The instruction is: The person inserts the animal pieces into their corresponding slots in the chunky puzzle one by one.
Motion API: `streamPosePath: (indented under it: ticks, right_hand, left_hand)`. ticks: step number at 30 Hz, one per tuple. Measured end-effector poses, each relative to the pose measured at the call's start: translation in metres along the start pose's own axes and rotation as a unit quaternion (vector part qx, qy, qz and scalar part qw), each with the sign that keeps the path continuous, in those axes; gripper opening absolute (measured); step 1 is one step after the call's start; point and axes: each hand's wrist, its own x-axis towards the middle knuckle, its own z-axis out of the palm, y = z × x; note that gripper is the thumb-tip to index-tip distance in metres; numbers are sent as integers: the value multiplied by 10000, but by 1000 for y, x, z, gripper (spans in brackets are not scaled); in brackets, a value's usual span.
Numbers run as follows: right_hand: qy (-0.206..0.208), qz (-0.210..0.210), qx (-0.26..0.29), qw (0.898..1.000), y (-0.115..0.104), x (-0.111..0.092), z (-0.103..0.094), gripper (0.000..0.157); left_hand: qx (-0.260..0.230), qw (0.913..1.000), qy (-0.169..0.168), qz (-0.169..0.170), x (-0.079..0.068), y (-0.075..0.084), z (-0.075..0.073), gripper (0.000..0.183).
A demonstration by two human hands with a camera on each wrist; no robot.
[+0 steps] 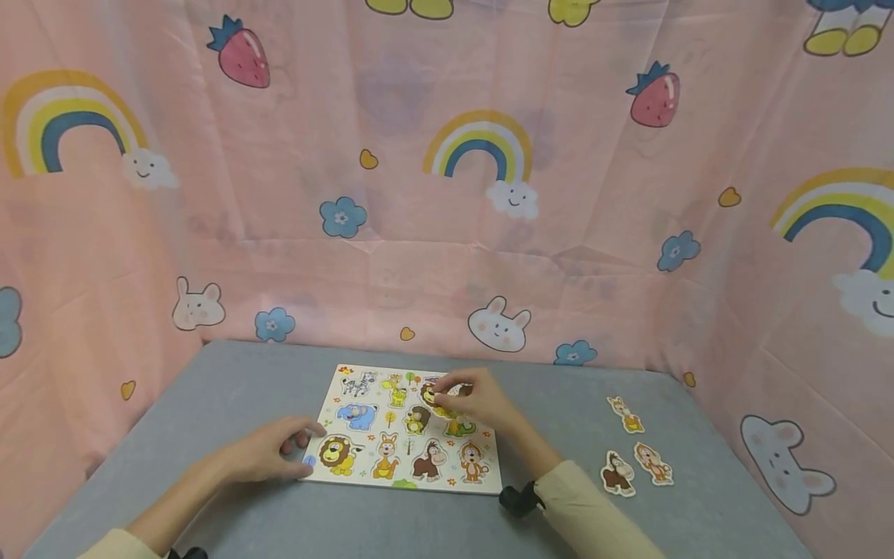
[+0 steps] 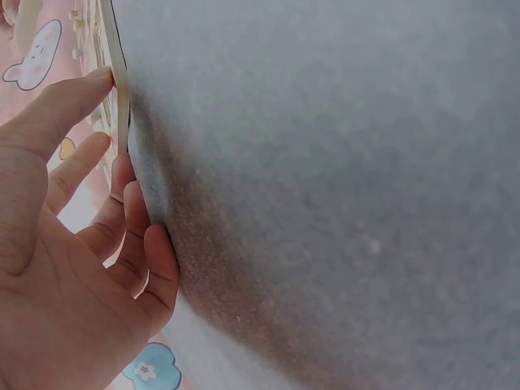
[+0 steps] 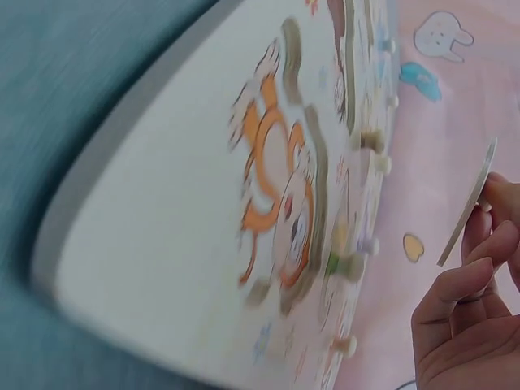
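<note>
My right hand point(image 1: 475, 400) pinches a lion puzzle piece point(image 1: 429, 394) above the upper right part of a white animal puzzle board point(image 1: 317, 475). In the right wrist view, the thin lion piece point(image 3: 471, 207) shows edge-on, tilted and clear of the board point(image 3: 146, 219), with its small knob at the fingers. My left hand point(image 1: 268, 450) rests at the board's left edge. Seen from the left wrist, the thumb touches the board's side point(image 2: 119, 81) while the other fingers bend loosely beside it. Animal pictures including a zebra, elephant and giraffe cover the board; the right hand hides part of it.
Right of the board, three loose pieces lie on the grey table point(image 1: 559, 435): a kangaroo point(image 1: 626, 416), a brown ape-like animal point(image 1: 618, 473) and an orange-brown animal point(image 1: 653, 464). Pink patterned cloth point(image 1: 391, 287) hangs behind the table and along both sides.
</note>
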Motion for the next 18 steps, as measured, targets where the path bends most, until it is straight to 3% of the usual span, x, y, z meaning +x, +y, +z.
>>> streamPosePath:
  ticks: [8,18]
  right_hand:
    - [-287,-23,305,9991,-5,6,12,10]
    - [-292,-95,347,9989,-12,11,25,9]
  left_hand:
    - [74,9999,30,-61,0,-1,2,49]
    - [-8,9999,-8,-159,0,-1,1,49]
